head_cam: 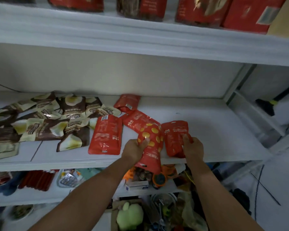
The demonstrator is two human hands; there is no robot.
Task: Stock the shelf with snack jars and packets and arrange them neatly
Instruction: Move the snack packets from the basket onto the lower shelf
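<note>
Left hand [135,150] is gripping the spotted packet [155,147], long axis 12-to-6, bottom end hanging off the shelf [207,127] edge. Right hand [193,147] pinches the plain red packet [173,134] at its 3 o'clock. Bare shelf sits toward 2, so I'd say the right hand's closer.
</note>
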